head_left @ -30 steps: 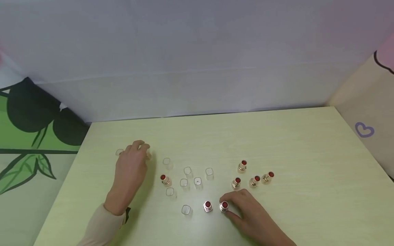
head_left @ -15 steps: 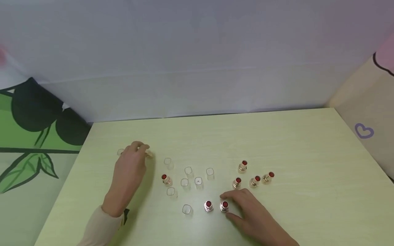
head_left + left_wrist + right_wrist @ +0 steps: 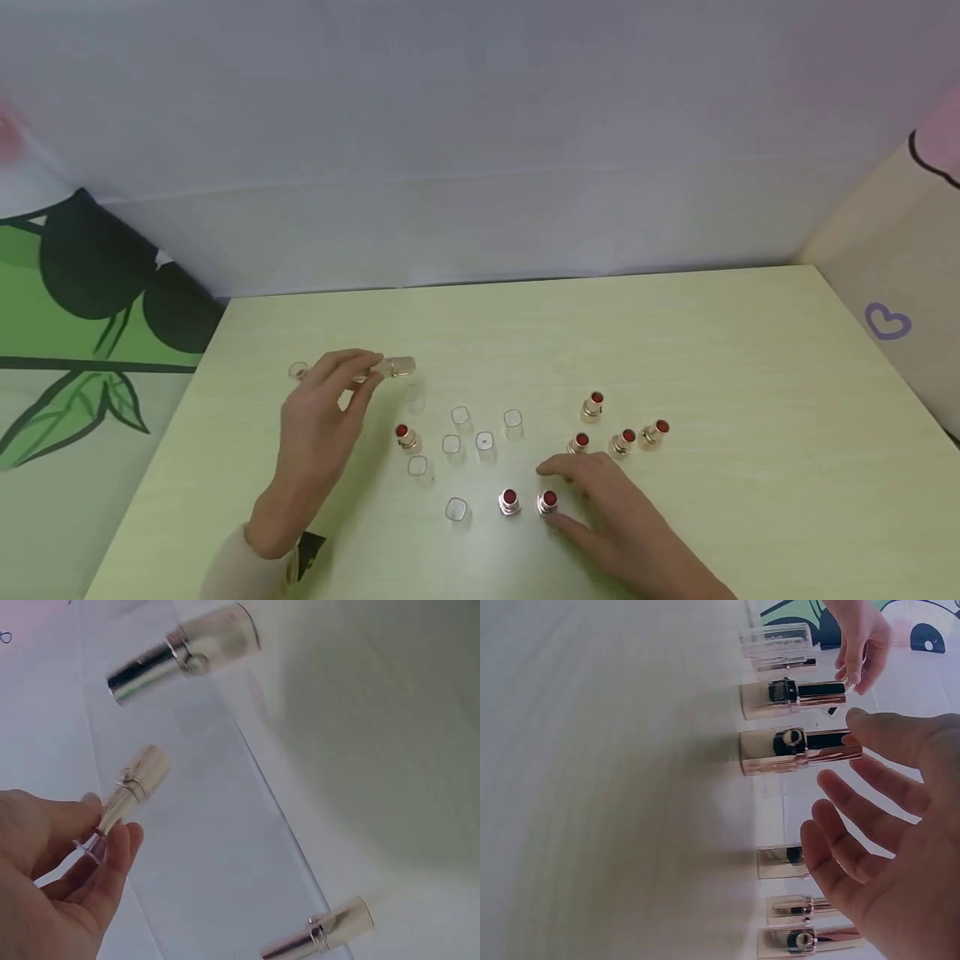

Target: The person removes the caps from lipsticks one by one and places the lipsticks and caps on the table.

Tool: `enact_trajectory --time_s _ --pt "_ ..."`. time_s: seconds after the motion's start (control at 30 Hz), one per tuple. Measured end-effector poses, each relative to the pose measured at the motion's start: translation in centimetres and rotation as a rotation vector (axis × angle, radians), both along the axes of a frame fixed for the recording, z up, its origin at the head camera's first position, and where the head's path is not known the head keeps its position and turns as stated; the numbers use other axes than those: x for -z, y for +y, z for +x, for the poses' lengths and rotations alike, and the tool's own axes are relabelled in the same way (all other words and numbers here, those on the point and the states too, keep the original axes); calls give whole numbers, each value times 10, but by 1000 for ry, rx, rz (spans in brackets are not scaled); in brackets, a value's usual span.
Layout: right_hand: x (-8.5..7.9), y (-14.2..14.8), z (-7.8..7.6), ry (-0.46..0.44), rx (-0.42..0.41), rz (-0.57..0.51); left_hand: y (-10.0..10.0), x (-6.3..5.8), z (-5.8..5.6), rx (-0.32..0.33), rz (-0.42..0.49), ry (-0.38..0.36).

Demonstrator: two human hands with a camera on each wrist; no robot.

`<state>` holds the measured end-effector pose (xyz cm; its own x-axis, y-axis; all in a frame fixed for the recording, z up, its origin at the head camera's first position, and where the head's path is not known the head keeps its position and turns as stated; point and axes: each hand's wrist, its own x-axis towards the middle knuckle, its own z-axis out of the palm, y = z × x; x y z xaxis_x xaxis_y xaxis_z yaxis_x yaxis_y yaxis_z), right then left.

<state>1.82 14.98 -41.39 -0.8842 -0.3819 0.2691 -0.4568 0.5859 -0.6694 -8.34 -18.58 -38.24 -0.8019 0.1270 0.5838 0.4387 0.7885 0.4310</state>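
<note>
In the head view my left hand pinches a gold lipstick between thumb and fingers, raised and tilted over the left of the table. The left wrist view shows that lipstick with its base pointing away from the hand; a small clear pinkish piece shows at the fingers. My right hand has its fingers spread beside an upright, uncapped lipstick with a dark red top. The index finger stands off it; the thumb is close, and contact cannot be told. A second lipstick stands just left of it.
Several clear caps stand in the middle of the table, around another lipstick. Several uncapped lipsticks stand beyond my right hand. A clear cap is partly behind my left hand. A wall rises behind.
My left hand has lifted and turned, bringing the gold lipstick into sight to the right of its fingers. My right index finger has moved away from the lipstick, widening the gap to the thumb.
</note>
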Motion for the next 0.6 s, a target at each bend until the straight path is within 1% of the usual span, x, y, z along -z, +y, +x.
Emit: enact_trajectory --time_s 0.13,0.23,0.33,0.43,0.5,0.6 --pt "-8 0 -2 0 13 -27 7 0 7 70 83 19" --pt "-13 -2 -4 -8 47 -31 13 1 12 148 139 43" --pt "-18 -4 -6 -38 91 -32 22 2 17 231 181 63" --pt "-23 -7 -10 -54 112 -41 30 2 21 304 217 87" --pt "-26 -10 -14 -45 110 -55 36 3 24 352 241 103" --pt "-29 -14 -20 -8 97 -79 44 3 27 422 279 116"
